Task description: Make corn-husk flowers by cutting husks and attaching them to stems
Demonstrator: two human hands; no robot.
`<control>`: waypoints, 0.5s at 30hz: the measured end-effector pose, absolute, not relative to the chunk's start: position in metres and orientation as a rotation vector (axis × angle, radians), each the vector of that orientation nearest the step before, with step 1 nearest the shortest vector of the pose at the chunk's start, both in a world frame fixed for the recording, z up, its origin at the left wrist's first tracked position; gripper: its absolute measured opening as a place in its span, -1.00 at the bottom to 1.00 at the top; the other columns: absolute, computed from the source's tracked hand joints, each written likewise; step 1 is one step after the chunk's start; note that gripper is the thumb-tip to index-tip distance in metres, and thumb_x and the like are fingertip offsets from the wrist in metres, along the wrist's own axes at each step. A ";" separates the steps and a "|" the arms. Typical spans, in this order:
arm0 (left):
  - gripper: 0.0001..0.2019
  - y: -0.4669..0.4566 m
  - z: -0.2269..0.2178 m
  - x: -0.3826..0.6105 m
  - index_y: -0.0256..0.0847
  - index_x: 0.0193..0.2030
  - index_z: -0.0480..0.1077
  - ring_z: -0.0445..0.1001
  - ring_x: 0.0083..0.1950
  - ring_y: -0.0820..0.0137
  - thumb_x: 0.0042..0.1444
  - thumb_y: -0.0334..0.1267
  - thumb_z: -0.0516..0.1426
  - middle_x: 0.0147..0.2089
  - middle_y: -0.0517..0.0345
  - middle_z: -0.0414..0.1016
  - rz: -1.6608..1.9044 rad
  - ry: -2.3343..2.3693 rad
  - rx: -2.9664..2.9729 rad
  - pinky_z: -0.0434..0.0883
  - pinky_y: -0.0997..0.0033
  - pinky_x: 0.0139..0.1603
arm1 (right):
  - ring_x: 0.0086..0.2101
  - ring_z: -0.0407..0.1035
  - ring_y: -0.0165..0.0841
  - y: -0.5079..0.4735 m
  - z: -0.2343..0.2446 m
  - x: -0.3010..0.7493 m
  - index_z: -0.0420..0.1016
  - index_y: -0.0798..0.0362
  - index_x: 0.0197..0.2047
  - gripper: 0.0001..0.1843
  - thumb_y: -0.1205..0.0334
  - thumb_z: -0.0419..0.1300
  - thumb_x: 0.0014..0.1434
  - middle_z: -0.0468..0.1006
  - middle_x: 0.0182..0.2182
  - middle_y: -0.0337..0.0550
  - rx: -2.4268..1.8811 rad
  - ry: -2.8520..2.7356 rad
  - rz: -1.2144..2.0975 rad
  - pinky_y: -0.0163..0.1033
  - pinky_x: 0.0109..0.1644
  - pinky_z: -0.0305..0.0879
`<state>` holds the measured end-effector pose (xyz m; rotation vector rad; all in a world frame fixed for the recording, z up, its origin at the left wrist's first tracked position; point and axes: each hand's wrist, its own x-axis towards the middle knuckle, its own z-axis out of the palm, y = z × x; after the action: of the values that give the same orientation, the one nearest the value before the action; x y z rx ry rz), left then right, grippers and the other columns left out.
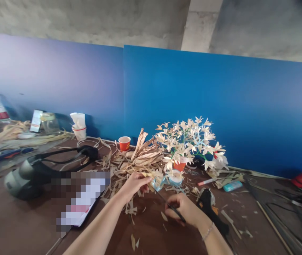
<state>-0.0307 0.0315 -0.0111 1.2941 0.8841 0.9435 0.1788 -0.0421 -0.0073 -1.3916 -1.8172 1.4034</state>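
Note:
My left hand (pixel 136 183) is closed in a pinch on a small pale-yellow husk piece (pixel 147 174) in front of the dried husk pile. In my right hand (pixel 183 209) is a slim dark rod-like tool (pixel 176 211), slanting up and left with its tip below the left fingertips; its exact kind is unclear. Just beyond the hands, a bunch of cream husk flowers (pixel 188 138) on green and light-blue stems stands in an orange paper cup (pixel 180 163). A roll of light-blue tape (pixel 176 177) lies at its foot. Right of my right hand is a black glue gun (pixel 210 209).
Dried corn husks (pixel 145 152) and scraps cover the brown table (pixel 129 233). A second orange cup (pixel 124 143) stands behind. To the left are a phone-like slab (pixel 87 202), partly pixelated, and a grey-black headset-like device (pixel 26 177). Dark cables (pixel 283 216) lie right; a blue partition (pixel 220 95) closes the back.

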 end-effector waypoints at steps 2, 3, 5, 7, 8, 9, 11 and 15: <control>-0.76 0.032 -0.013 -0.031 -0.31 -0.49 0.46 0.34 -0.62 0.47 -0.12 -0.12 0.21 -0.64 0.17 0.41 0.956 0.874 1.292 0.25 0.52 -0.58 | -0.79 0.02 -0.61 -0.043 -0.006 0.179 0.37 0.12 -0.51 -0.87 0.22 0.13 -0.06 0.22 -0.78 -0.42 -1.391 -1.817 1.396 -0.50 -0.76 -0.08; -0.76 0.032 -0.013 -0.031 -0.31 -0.48 0.46 0.34 -0.62 0.47 -0.12 -0.12 0.21 -0.64 0.17 0.42 0.960 0.871 1.288 0.25 0.52 -0.57 | -0.79 0.02 -0.61 -0.043 -0.005 0.179 0.37 0.11 -0.50 -0.87 0.22 0.13 -0.05 0.22 -0.77 -0.42 -1.392 -1.817 1.390 -0.50 -0.76 -0.08; -0.75 0.032 -0.013 -0.030 -0.32 -0.48 0.47 0.35 -0.61 0.47 -0.13 -0.12 0.22 -0.63 0.16 0.43 0.970 0.874 1.278 0.27 0.51 -0.55 | -0.78 0.02 -0.61 -0.044 -0.003 0.178 0.38 0.11 -0.50 -0.87 0.22 0.14 -0.05 0.22 -0.77 -0.42 -1.388 -1.821 1.384 -0.49 -0.75 -0.09; -0.75 0.031 -0.012 -0.030 -0.32 -0.46 0.48 0.36 -0.60 0.46 -0.14 -0.12 0.23 -0.62 0.15 0.44 0.976 0.880 1.265 0.29 0.50 -0.53 | -0.78 0.01 -0.61 -0.044 -0.002 0.178 0.38 0.11 -0.50 -0.86 0.21 0.14 -0.05 0.21 -0.78 -0.42 -1.388 -1.820 1.378 -0.49 -0.75 -0.10; -0.74 0.031 -0.011 -0.030 -0.33 -0.44 0.48 0.37 -0.59 0.46 -0.14 -0.12 0.23 -0.61 0.14 0.45 0.979 0.882 1.260 0.30 0.49 -0.52 | -0.78 0.01 -0.61 -0.044 -0.001 0.178 0.38 0.11 -0.50 -0.86 0.20 0.15 -0.05 0.21 -0.78 -0.42 -1.390 -1.819 1.377 -0.49 -0.74 -0.09; -0.74 0.030 -0.011 -0.030 -0.33 -0.44 0.48 0.38 -0.58 0.45 -0.14 -0.12 0.23 -0.60 0.14 0.45 0.982 0.882 1.256 0.30 0.49 -0.51 | -0.78 0.01 -0.61 -0.044 0.000 0.177 0.38 0.11 -0.50 -0.86 0.20 0.15 -0.05 0.20 -0.78 -0.42 -1.391 -1.819 1.374 -0.49 -0.74 -0.09; -0.74 0.030 -0.009 -0.029 -0.33 -0.44 0.48 0.39 -0.57 0.44 -0.15 -0.13 0.24 -0.58 0.13 0.46 0.993 0.879 1.249 0.31 0.48 -0.50 | -0.78 -0.01 -0.61 -0.044 0.001 0.176 0.38 0.11 -0.50 -0.85 0.19 0.15 -0.05 0.21 -0.77 -0.42 -1.394 -1.812 1.367 -0.48 -0.74 -0.09; -0.77 0.029 -0.008 -0.029 -0.32 -0.45 0.46 0.39 -0.54 0.45 -0.16 -0.15 0.25 -0.55 0.15 0.45 1.022 0.876 1.236 0.31 0.49 -0.50 | -0.77 0.00 -0.60 -0.045 0.003 0.176 0.38 0.12 -0.52 -0.83 0.18 0.16 -0.06 0.21 -0.77 -0.41 -1.390 -1.820 1.347 -0.48 -0.73 -0.09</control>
<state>-0.0285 0.0287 -0.0077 1.2362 0.8765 1.0221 0.1757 -0.0449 0.0026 -1.3899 -1.8196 1.3467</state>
